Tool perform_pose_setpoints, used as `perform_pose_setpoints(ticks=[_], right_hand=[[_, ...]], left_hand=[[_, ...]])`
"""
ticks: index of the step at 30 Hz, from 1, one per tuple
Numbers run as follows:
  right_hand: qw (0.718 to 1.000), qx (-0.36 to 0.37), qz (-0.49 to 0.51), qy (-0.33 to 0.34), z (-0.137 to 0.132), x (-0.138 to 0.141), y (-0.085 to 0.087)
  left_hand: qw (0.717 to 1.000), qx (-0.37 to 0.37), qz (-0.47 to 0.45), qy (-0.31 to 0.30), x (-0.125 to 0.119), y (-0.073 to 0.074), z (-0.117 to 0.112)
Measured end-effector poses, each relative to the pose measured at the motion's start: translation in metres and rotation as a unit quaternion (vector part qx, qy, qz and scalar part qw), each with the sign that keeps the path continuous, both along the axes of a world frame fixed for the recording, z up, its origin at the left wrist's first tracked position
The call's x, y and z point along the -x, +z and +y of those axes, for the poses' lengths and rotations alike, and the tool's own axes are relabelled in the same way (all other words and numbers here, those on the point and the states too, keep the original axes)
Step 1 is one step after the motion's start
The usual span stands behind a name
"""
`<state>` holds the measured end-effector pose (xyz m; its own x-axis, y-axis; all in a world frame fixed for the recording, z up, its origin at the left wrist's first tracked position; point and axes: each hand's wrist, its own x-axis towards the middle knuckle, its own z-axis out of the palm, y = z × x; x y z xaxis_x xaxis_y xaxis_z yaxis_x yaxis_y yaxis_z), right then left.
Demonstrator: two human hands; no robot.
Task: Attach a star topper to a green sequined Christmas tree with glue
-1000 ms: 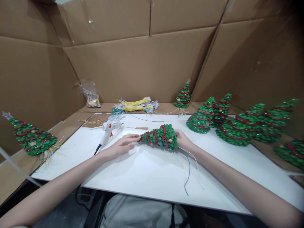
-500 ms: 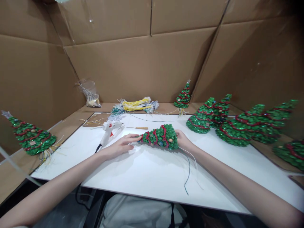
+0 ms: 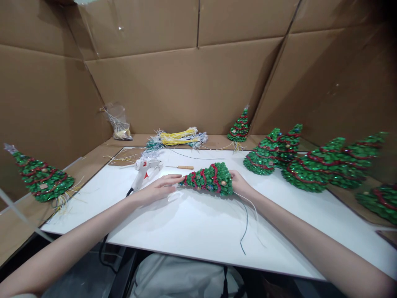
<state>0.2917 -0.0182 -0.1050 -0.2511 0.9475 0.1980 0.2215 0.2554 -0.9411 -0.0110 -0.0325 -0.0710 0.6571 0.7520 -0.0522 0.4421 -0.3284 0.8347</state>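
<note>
A small green Christmas tree (image 3: 208,179) with red garland and little baubles lies on its side, tip to the left, just over the white tabletop. My right hand (image 3: 241,185) grips it at the base, its fingertips partly hidden behind the tree. At the narrow tip, my left hand (image 3: 161,188) has its fingers closed around the end, the thumb below. A dark green wire (image 3: 246,227) and a white wire (image 3: 252,203) trail from the base toward me.
A white glue gun (image 3: 141,171) and a wooden-handled awl (image 3: 185,167) lie beyond my left hand. Bundled wires (image 3: 176,138) and a plastic bag (image 3: 119,126) sit at the back. Finished-looking trees (image 3: 310,167) stand at right; another tree (image 3: 43,178) leans at left. Cardboard walls (image 3: 173,87) enclose the table.
The fingers of my left hand have drawn closer together at the tree's tip. The tree and my right hand have hardly moved.
</note>
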Motion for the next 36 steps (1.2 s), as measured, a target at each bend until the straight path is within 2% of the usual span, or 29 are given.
perform_pose_setpoints(ticks=[5, 12, 16, 23, 36], right_hand=[[0.996, 0.053, 0.065, -0.007, -0.001, 0.002, 0.002], [0.996, 0.063, 0.061, -0.003, -0.002, 0.001, 0.002], [0.995, 0.065, 0.07, 0.002, -0.003, 0.001, 0.001], [0.989, 0.088, 0.119, -0.012, -0.004, 0.003, -0.003], [0.982, 0.079, 0.168, -0.037, -0.003, 0.004, -0.007]], left_hand=[[0.999, -0.019, 0.01, 0.025, -0.001, 0.004, -0.004], [0.996, -0.088, 0.022, -0.008, 0.001, -0.001, -0.006], [0.996, -0.089, 0.019, -0.004, 0.001, -0.002, -0.006], [0.995, -0.096, 0.014, -0.03, 0.001, -0.003, -0.007], [0.978, -0.168, 0.116, -0.039, -0.001, -0.003, -0.009]])
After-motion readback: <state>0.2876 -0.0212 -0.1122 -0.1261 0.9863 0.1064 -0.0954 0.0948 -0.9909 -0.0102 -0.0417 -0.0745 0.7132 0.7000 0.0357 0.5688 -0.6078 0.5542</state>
